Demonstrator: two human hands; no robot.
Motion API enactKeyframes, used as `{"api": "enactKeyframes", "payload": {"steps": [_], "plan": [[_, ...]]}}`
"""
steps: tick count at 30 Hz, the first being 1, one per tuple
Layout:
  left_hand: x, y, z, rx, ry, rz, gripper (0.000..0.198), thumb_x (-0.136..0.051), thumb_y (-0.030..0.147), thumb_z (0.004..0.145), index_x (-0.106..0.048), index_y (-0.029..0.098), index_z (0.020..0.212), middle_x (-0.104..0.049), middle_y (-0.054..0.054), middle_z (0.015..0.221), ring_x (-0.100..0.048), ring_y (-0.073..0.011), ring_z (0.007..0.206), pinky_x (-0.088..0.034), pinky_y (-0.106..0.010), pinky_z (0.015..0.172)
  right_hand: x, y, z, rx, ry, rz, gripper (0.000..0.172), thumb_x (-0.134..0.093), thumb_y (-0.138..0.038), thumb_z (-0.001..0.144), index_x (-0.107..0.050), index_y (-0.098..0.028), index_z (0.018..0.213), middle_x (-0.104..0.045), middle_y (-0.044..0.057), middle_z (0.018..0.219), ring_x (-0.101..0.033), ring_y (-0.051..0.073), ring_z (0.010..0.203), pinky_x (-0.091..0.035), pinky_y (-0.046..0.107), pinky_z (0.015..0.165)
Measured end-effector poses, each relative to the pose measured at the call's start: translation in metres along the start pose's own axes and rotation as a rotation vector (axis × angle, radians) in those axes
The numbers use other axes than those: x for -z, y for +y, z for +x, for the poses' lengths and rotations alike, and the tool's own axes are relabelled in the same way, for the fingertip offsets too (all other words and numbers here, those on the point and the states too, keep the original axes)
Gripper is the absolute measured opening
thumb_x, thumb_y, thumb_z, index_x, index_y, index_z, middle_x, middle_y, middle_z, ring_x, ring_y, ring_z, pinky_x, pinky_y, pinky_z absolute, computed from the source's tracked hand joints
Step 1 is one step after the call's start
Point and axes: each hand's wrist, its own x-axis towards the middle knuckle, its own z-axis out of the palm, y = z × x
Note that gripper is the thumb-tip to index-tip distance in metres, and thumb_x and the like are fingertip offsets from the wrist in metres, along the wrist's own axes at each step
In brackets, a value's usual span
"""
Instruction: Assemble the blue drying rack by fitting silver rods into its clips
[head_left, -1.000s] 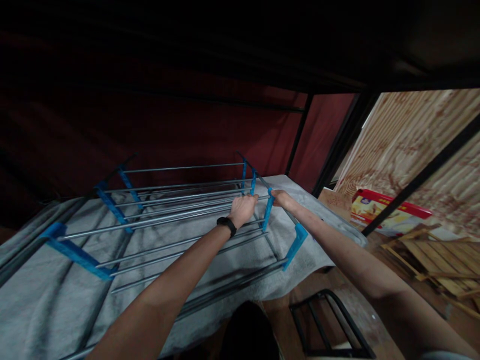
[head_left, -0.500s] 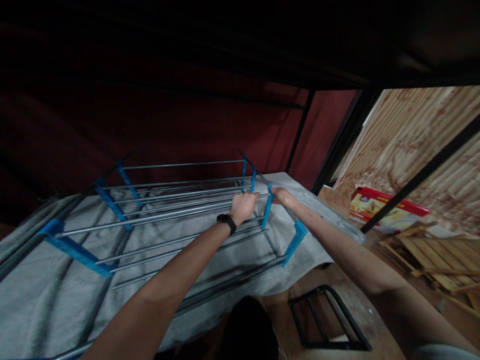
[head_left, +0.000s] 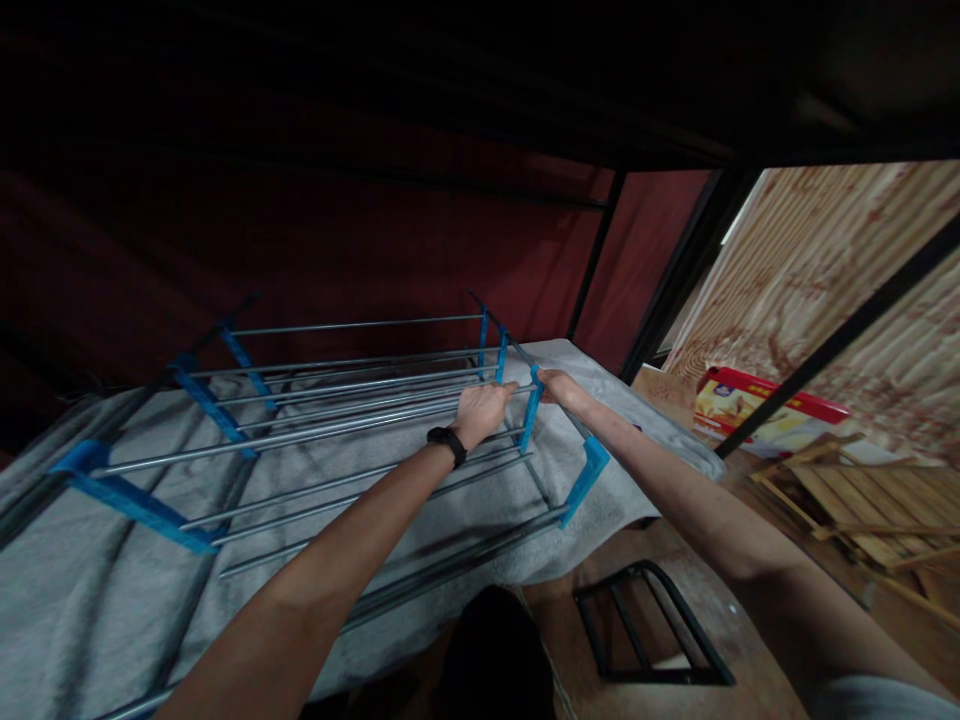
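Note:
A rack of grey metal tubes with blue plastic brackets lies on its side on a grey blanket (head_left: 300, 470). My left hand (head_left: 482, 412), with a black band at the wrist, is closed around a metal tube (head_left: 337, 425) close to its right end. Against a blue bracket (head_left: 532, 408) at the right side of the rack, my right hand (head_left: 556, 387) grips with its fingers partly hidden behind it. The tube's end meets this bracket between my hands. Nearer to me, another blue bracket (head_left: 584, 482) has no tube in its upper end.
Black bed-frame posts (head_left: 600, 250) and a dark red curtain (head_left: 337, 250) surround the blanket. On the floor to the right are a red and yellow box (head_left: 772, 410), a folded wooden stool (head_left: 877, 510) and a black metal ladder piece (head_left: 652, 630).
The whole view has shifted slightly. Both hands keep their holds on the tube and the bracket, with little visible movement relative to the rack.

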Motion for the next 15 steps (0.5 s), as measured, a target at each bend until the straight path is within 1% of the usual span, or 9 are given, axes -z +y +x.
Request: {"api": "enactKeyframes", "payload": {"steps": [3, 6, 10, 15], "plan": [[0.0006, -0.0002, 0.0004, -0.003, 0.007, -0.003, 0.039, -0.036, 0.031, 0.097, -0.055, 0.031, 0.131, -0.069, -0.008, 0.111, -0.065, -0.0220, 0.101, -0.043, -0.030, 0.077, -0.0003, -0.0011, -0.0011, -0.009, 0.009, 0.007, 0.038, -0.050, -0.052, 0.090, -0.061, -0.017, 0.078, -0.058, 0.004, 0.065, -0.054, 0.016, 0.061, -0.050, 0.029, 0.063], [0.0012, 0.0002, 0.0005, 0.001, 0.012, -0.008, 0.039, -0.035, 0.030, 0.097, -0.055, 0.031, 0.130, -0.070, -0.009, 0.108, -0.065, -0.0223, 0.100, -0.043, -0.030, 0.077, 0.0002, -0.0009, -0.0019, -0.013, 0.009, 0.003, 0.034, -0.049, -0.046, 0.091, -0.061, -0.018, 0.076, -0.057, 0.004, 0.063, -0.053, 0.016, 0.060, -0.050, 0.029, 0.064], [0.0025, 0.0009, 0.0005, 0.026, 0.004, -0.027, 0.039, -0.036, 0.029, 0.097, -0.055, 0.032, 0.131, -0.069, -0.009, 0.109, -0.064, -0.0217, 0.101, -0.042, -0.030, 0.079, 0.0000, -0.0002, -0.0031, -0.016, 0.003, 0.011, 0.030, -0.047, -0.038, 0.093, -0.057, -0.018, 0.073, -0.055, 0.003, 0.064, -0.050, 0.014, 0.058, -0.048, 0.027, 0.063], [0.0031, -0.0004, 0.0019, 0.024, 0.009, -0.023, 0.039, -0.036, 0.030, 0.097, -0.056, 0.032, 0.129, -0.070, -0.008, 0.106, -0.065, -0.0218, 0.098, -0.043, -0.029, 0.078, -0.0023, 0.0016, -0.0046, -0.012, -0.005, 0.044, 0.028, -0.042, -0.035, 0.095, -0.054, -0.017, 0.077, -0.057, 0.004, 0.069, -0.052, 0.014, 0.063, -0.048, 0.025, 0.064]]}}
